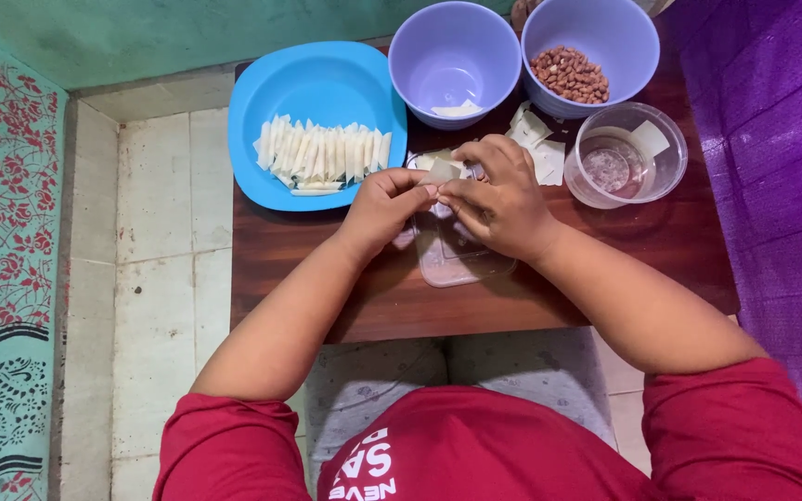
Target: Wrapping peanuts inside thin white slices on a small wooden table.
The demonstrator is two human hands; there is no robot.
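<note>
Two hands meet at centre frame above the bench (327, 278), over a clear plastic lid (457, 260). The left hand (384, 206) and right hand (503, 199) pinch narrow on one small pale wrapper piece (440, 171) between their fingertips, its long axis running left to right; both are equally near. Beyond, upper left, a blue plate (262, 102) carries folded wrappers (322, 153); upper right, a bowl of peanuts (570, 74).

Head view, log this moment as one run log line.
left hand + right hand: pinching pale wrapper piece | over clear tray | blue plate: rolled pieces | bowl: peanuts
</note>
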